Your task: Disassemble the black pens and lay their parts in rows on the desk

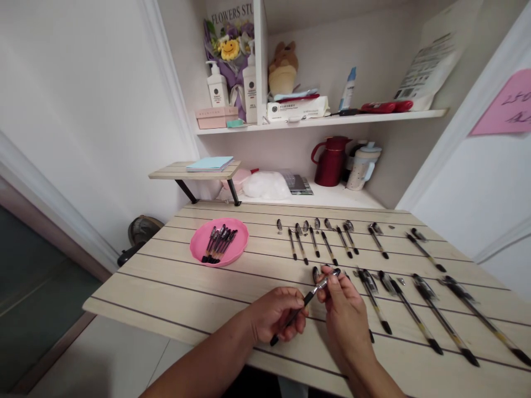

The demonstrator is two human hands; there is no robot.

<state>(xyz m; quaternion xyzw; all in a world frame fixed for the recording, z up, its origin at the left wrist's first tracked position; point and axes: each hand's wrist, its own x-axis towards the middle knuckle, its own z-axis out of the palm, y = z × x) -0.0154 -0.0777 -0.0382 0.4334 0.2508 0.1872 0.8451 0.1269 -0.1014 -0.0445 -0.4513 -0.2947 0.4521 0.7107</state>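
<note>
Between my two hands a black pen (308,299) slants up to the right, with a silvery section near its upper end. My left hand (276,312) is closed around its dark barrel, and the capped tip points down toward me. The fingers of my right hand (346,307) pinch the upper end, where a dark clip piece shows; whether that piece is attached, I cannot tell. Close by on the right lie several disassembled pens (375,301), with clear barrels and black tips, and their dark clip parts. Another dark clip part (316,273) lies just beyond my fingers.
A pink scalloped dish (197,251) at the left holds several dark pens (219,243). Farther back on the slatted table (166,282) lies a row of pen parts (329,247). Behind are a small raised stand (166,171), a red jug (331,166) and a loaded shelf (373,116).
</note>
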